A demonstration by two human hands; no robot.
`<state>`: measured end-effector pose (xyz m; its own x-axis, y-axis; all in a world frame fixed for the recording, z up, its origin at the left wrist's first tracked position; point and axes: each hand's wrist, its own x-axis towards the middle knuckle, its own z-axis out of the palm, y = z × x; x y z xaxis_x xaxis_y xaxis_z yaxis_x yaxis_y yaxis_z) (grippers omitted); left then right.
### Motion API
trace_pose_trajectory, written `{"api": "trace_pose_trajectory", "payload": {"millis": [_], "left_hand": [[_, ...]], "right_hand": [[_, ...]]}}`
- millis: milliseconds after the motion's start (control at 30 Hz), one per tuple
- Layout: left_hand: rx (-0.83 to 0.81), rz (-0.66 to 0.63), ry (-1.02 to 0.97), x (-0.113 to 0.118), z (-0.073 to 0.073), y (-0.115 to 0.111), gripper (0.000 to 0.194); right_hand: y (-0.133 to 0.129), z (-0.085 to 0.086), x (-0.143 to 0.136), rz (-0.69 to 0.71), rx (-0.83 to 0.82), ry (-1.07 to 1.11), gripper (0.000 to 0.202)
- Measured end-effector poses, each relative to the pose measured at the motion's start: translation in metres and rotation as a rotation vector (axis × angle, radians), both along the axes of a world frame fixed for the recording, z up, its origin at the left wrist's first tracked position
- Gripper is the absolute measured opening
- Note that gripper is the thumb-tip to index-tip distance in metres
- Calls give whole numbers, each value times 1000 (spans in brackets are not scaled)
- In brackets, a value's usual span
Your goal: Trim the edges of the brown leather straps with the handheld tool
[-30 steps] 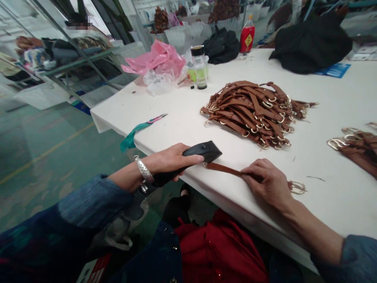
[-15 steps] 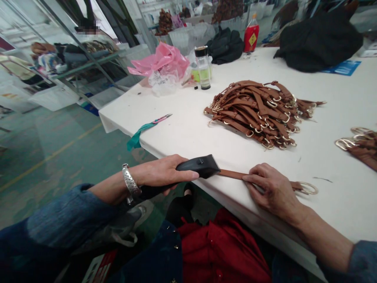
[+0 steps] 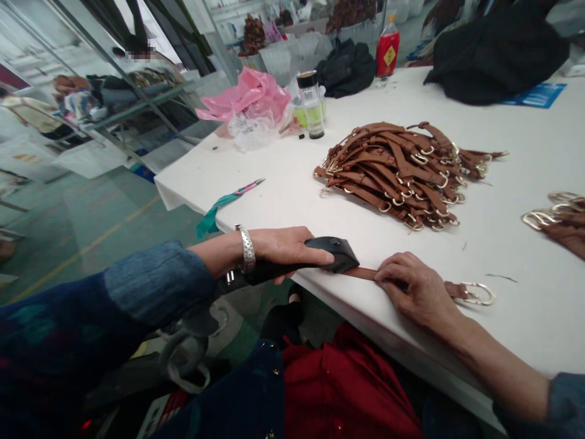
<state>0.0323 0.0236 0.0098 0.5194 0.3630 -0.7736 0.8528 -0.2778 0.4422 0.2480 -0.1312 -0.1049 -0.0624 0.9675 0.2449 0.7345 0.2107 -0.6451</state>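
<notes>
Taking the heap of brown straps (image 3: 393,171) as our landmark, well to its left on the white worktop (image 3: 283,198) lie pink-handled snips (image 3: 249,187) with a teal cloth (image 3: 210,221) at the handle end. Left of the heap and beyond it sits a pink plastic bag (image 3: 256,94), and nearer the heap a black-lidded bottle (image 3: 312,110).

On our side of the heap, toward its left, our left hand (image 3: 292,247) is closed around a black handheld tool (image 3: 338,251), its head over the left end of a single brown strap (image 3: 361,274). We judge the tool fairly light and rigid, best held round its body. The strap, on our side of the heap, looks light, flexible yet springy, and hardly fragile; flat pinching near the worked end should limit twisting. Our right hand (image 3: 414,286) pinches it between thumb and fingers, the metal ring (image 3: 493,295) sticking out beyond. Right of the heap lies another bunch of straps (image 3: 569,228).
</notes>
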Motion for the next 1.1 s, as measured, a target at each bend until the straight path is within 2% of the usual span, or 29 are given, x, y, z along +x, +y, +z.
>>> {"api": "trace_pose_trajectory", "payload": {"millis": [267, 433, 600, 733, 867, 967, 1033, 1100], "left_hand": [[-21, 98, 119, -29, 10, 0, 58], [-2, 38, -6, -13, -3, -5, 57], [50, 82, -121, -9, -12, -6, 52], [97, 129, -119, -25, -4, -4, 49], [157, 194, -114, -41, 2, -7, 50], [143, 220, -148, -49, 3, -13, 50], [110, 207, -158, -50, 2, -18, 50], [72, 190, -166, -47, 0, -22, 50]], "right_hand": [[0, -5, 0, 18, -25, 53, 14], [2, -5, 1, -7, -22, 58, 14], [2, -5, -4, -68, 7, 74, 12], [23, -7, -26, -103, 53, 127, 12], [52, 3, -45, -125, 95, 390, 16], [50, 18, -31, -203, 165, 464, 23], [32, 25, -8, -261, 143, 348, 23], [7, 27, 16, -322, 10, 144, 20]]}}
